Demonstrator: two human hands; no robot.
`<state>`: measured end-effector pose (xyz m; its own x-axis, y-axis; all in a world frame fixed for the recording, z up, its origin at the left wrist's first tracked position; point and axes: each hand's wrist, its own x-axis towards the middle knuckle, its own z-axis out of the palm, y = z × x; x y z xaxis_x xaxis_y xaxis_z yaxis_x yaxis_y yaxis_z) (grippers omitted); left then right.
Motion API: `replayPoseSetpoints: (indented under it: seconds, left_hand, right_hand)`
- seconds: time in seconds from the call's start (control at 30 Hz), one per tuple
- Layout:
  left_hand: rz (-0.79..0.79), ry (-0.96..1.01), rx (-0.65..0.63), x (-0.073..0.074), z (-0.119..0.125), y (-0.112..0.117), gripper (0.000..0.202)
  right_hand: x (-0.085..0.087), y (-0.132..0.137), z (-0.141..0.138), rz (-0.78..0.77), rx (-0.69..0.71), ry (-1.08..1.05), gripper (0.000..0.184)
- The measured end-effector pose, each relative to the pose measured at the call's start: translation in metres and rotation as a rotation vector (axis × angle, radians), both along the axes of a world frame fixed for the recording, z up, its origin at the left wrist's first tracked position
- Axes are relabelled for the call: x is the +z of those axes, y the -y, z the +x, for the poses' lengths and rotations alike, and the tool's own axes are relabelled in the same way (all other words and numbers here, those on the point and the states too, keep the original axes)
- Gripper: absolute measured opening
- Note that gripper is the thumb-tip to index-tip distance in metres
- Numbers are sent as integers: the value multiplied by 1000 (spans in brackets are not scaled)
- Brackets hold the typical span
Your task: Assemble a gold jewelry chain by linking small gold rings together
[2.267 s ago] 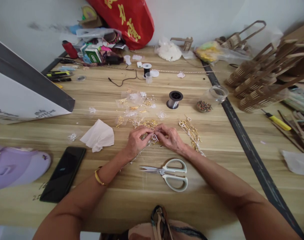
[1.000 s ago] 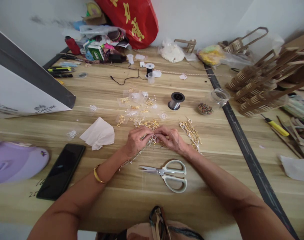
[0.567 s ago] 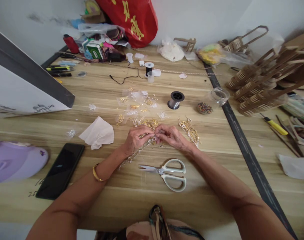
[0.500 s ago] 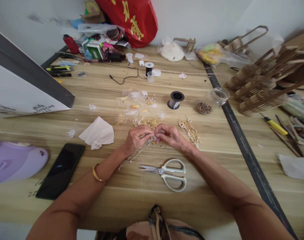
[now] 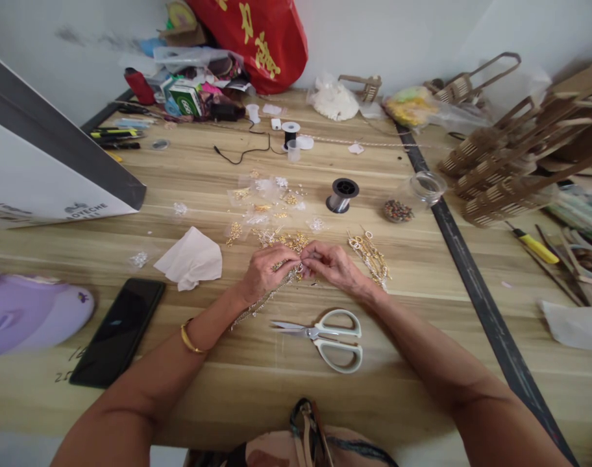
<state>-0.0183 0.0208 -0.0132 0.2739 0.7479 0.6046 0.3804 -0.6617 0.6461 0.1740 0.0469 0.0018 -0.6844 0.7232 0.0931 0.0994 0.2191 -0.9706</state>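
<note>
My left hand (image 5: pixel 267 269) and my right hand (image 5: pixel 333 264) meet at the fingertips over the middle of the table, both closed in a pinch. A thin chain with small dangling pieces (image 5: pixel 257 306) runs from beneath my left fingers down toward the left forearm. Whatever is pinched between the right fingertips is too small to make out. Just beyond the fingers lies a heap of gold and silver findings (image 5: pixel 292 241). To the right of my right hand rests a bunch of gold and silver chains (image 5: pixel 370 256). White-handled scissors (image 5: pixel 332 334) lie slightly apart below the hands.
A wire spool (image 5: pixel 343 196), small bags of findings (image 5: pixel 261 207) and a jar of beads (image 5: pixel 413 198) stand beyond the hands. Leftward are a tissue (image 5: pixel 191 259), a phone (image 5: pixel 118 332) and a white box (image 5: pixel 57 168). Small wooden baskets (image 5: pixel 495 168) crowd the right.
Almost nothing differs; both hands keep the same pinch at the same spot, with at most a very slight shift of the fingers.
</note>
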Motion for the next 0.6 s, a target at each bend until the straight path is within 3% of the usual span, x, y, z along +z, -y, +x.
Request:
replayPoseSetpoints:
  seconds: [0.17, 0.6]
  left_hand:
    - [-88, 38, 18, 3, 2, 1, 6]
    - [-270, 106, 97, 10, 7, 2, 5]
  right_hand:
    - [3, 0, 1, 36, -4, 34, 14]
    - [2, 2, -3, -100, -37, -55, 15]
